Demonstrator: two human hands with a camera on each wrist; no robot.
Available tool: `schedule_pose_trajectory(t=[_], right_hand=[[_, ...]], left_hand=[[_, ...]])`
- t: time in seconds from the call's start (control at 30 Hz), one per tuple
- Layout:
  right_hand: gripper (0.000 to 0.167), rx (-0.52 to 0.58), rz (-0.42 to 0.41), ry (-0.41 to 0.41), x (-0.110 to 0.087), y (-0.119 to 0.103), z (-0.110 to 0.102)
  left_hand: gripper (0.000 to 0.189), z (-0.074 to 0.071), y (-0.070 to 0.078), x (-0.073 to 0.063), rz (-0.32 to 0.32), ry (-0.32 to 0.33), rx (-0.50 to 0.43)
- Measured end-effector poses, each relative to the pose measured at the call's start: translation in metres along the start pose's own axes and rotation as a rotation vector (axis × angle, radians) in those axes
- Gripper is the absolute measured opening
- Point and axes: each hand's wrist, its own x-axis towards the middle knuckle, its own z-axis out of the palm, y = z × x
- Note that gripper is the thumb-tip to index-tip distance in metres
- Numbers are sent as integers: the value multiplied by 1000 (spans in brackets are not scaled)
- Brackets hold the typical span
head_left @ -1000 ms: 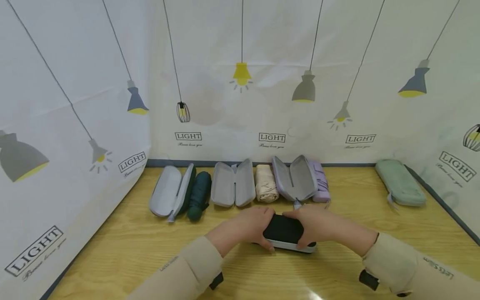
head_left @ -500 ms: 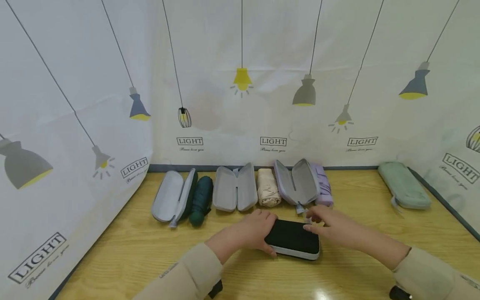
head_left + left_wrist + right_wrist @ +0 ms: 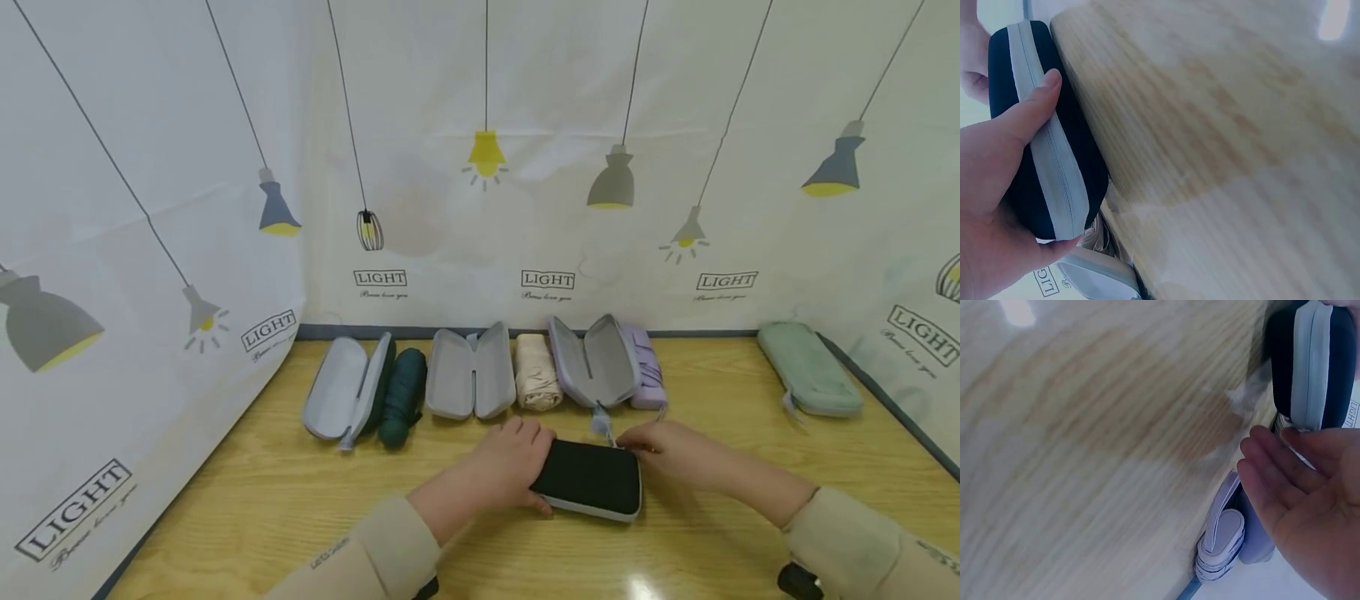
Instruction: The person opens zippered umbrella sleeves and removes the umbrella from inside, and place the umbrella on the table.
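A black zip-up hard case (image 3: pixel 588 479) with a pale grey zipper band lies on the wooden table. My left hand (image 3: pixel 508 463) grips its left end; in the left wrist view the thumb (image 3: pixel 1041 100) presses across the zipper band (image 3: pixel 1054 150). At the case's far right corner, my right hand (image 3: pixel 678 452) pinches the zipper pull, which is mostly hidden by the fingers. The right wrist view has the thumb and fingers (image 3: pixel 1272 462) close at the end of the zipper band (image 3: pixel 1310 369), palm partly turned up.
Behind stand a dark green case (image 3: pixel 336 387), a grey-lined case (image 3: pixel 450 375) and a lilac case (image 3: pixel 596 367), all unzipped. Folded umbrellas in dark green (image 3: pixel 402 396), beige (image 3: pixel 537 375) and lilac (image 3: pixel 647 371) lie beside them. A mint case (image 3: pixel 810 367) lies far right.
My right hand has let go of the case's right side and moved to its far right corner, at the zipper. The left hand keeps its grip on the left end.
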Motion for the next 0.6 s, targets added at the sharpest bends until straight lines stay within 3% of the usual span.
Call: schedule_pose_trajectory(t=[0.13, 0.4, 0.6], right_hand=[[16, -47, -59, -7, 1, 2, -4], [18, -10, -128, -49, 4, 5, -5], [15, -99, -167, -10, 3, 3, -8]], left_hand=[[94, 0, 4, -3, -17, 22, 23], [93, 1, 9, -9, -24, 66, 75], [94, 1, 11, -11, -36, 70, 96]])
